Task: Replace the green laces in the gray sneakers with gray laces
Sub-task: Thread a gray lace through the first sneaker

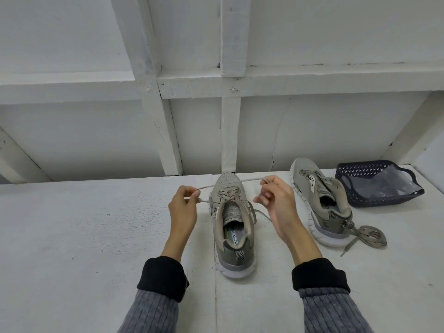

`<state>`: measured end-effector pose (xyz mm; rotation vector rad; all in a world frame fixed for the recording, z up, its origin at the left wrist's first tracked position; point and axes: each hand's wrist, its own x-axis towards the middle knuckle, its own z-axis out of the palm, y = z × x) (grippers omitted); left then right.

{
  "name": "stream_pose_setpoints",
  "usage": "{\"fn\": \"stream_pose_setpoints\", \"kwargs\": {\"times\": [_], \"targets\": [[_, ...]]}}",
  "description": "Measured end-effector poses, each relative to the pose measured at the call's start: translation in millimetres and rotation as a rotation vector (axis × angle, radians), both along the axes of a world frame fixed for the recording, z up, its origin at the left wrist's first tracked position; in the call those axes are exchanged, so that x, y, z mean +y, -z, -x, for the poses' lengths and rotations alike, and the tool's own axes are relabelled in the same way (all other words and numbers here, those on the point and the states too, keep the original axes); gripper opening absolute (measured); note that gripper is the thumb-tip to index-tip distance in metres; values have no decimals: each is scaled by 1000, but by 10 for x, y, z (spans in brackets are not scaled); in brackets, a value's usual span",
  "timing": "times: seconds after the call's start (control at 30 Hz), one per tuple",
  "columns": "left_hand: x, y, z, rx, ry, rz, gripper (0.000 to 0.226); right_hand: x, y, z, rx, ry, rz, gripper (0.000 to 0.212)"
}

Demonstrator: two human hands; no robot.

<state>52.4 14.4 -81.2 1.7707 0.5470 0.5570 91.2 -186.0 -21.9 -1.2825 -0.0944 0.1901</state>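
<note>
From my remote seat I see the near sneaker (231, 227) standing upright at the centre of the white table (72, 236), heel toward six o'clock, toe toward twelve; a gray lace (230, 182) is threaded through its eyelets. My left hand (183, 207), at nine o'clock of the shoe, pinches one strand of that lace between thumb and curled fingers; my right hand (276, 200), at three o'clock, pinches the other end at its fingertips, the remaining fingers loosely curled; the lace runs taut between the two hands, crossing above the toe; a loose stretch trails down beside the right wrist. The second sneaker (322, 203) sits at two o'clock of the first, tilted toward its side, well apart from both hands; a gray lace bundle (371, 237) lies coiled just beside its heel, at four o'clock. A dark perforated basket (353, 169) holding a clear plastic bag (384, 186) stands at one o'clock, near that shoe's toe.
</note>
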Motion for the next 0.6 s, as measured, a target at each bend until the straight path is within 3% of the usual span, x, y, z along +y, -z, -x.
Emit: {"fn": "stream_pose_setpoints", "kwargs": {"times": [0.1,0.17,0.3,0.4,0.5,0.6], "targets": [[104,189,-10,142,-80,198,8,-71,43,-49,-119,41,234,10],[87,232,0,184,-76,190,6,-79,72,-48,-173,20,346,8],[-73,77,56,31,29,-106,33,-21,105,15,-224,-35,440,13],[-195,-138,74,-116,279,-302,35,38,114,40,-216,-69,475,12],[-324,-284,35,-87,539,-384,28,60,95,42,-193,-102,478,8],[-388,-283,13,-99,590,-291,17,29,74,35,-171,-107,453,7]]}}
